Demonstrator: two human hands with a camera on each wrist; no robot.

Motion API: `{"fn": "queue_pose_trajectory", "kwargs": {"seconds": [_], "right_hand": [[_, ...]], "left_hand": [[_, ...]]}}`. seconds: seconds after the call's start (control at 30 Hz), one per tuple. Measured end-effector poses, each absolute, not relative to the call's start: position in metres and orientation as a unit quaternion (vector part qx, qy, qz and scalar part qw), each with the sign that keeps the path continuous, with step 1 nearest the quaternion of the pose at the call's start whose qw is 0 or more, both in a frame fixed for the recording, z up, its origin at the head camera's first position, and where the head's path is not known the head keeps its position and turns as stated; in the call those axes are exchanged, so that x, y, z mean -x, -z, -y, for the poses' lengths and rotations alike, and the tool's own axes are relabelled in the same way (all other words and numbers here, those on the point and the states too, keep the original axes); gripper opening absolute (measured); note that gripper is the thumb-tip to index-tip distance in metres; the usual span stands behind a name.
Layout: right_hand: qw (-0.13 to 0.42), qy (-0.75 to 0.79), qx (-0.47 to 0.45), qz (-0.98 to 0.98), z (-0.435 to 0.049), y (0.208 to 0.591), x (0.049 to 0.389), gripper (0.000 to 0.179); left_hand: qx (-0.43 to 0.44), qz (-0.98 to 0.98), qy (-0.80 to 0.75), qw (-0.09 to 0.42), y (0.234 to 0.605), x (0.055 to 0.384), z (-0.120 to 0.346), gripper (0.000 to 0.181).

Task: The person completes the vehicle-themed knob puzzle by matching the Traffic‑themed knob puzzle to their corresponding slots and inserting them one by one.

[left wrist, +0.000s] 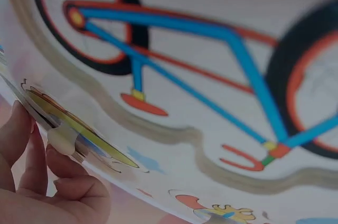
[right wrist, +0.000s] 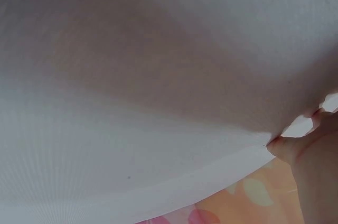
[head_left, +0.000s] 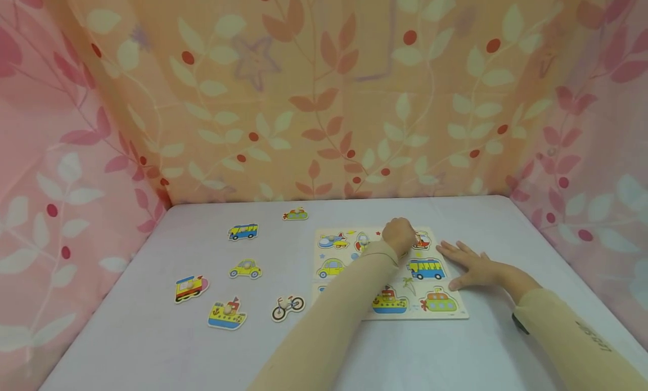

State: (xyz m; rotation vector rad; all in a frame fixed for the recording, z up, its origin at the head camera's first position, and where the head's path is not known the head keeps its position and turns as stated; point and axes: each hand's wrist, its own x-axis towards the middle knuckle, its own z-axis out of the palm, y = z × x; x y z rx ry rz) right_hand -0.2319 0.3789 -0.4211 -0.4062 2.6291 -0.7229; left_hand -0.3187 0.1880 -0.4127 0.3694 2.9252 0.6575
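Observation:
My left hand (head_left: 400, 235) is over the upper right part of a wooden peg puzzle board (head_left: 354, 318). In the left wrist view its thumb and fingers pinch the knob of a helicopter puzzle piece (left wrist: 79, 142), which stands tilted at its place; much of it is hidden by the fingers. Just left of this hand sits the rocket piece (head_left: 363, 242), and farther left the airplane picture (head_left: 333, 241). My right hand (head_left: 473, 265) lies with spread fingers at the board's right edge, its thumb near the submarine picture (head_left: 439, 301). The bicycle picture (left wrist: 158, 28) fills the left wrist view.
Several loose knobbed pieces lie left of the board: a submarine (head_left: 296, 214), a bus (head_left: 243, 232), a car (head_left: 246, 269), a train (head_left: 190, 288), a ship (head_left: 227, 314) and a bicycle (head_left: 287, 308). Floral curtains (head_left: 304, 98) enclose the white table (head_left: 152, 346).

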Motion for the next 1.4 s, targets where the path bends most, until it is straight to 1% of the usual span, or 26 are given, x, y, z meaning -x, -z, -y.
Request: {"fn": "queue_pose_trajectory", "kwargs": {"seconds": [0.07,0.23,0.37,0.5,0.6,0.7,0.83,0.97,1.07,1.27,1.4], "right_hand": [[0.189,0.262,0.147,-0.935,-0.379,0.422,0.232,0.102],[0.182,0.271,0.154,-0.933,-0.381,0.426,0.232,0.102],[0.180,0.271,0.161,-0.932,-0.385,0.428,0.232,0.100],[0.190,0.263,0.149,-0.934,-0.384,0.424,0.232,0.102],[0.198,0.251,0.141,-0.937,-0.383,0.423,0.233,0.104],[0.199,0.243,0.141,-0.939,-0.382,0.424,0.234,0.103],[0.202,0.241,0.140,-0.939,-0.381,0.425,0.234,0.102],[0.204,0.242,0.142,-0.938,-0.382,0.426,0.238,0.102],[0.198,0.238,0.149,-0.939,-0.385,0.427,0.242,0.102],[0.188,0.231,0.151,-0.943,-0.393,0.429,0.248,0.103],[0.195,0.230,0.146,-0.942,-0.396,0.426,0.251,0.104]], "left_hand": [[-0.113,-0.967,-0.219,0.061,0.413,0.318,-0.188,0.008],[-0.106,-0.959,-0.249,0.087,0.409,0.315,-0.187,0.011],[-0.119,-0.950,-0.270,0.102,0.407,0.313,-0.186,0.013],[-0.135,-0.946,-0.270,0.117,0.401,0.310,-0.181,0.015],[-0.111,-0.938,-0.300,0.131,0.393,0.307,-0.176,0.015],[-0.068,-0.907,-0.388,0.149,0.383,0.302,-0.170,0.014],[-0.053,-0.871,-0.466,0.149,0.371,0.299,-0.156,0.014],[-0.075,-0.857,-0.493,0.129,0.360,0.299,-0.135,0.016],[-0.097,-0.840,-0.520,0.123,0.353,0.298,-0.117,0.019],[-0.122,-0.817,-0.550,0.126,0.349,0.295,-0.084,0.022],[-0.119,-0.809,-0.562,0.126,0.349,0.294,-0.066,0.023]]}}
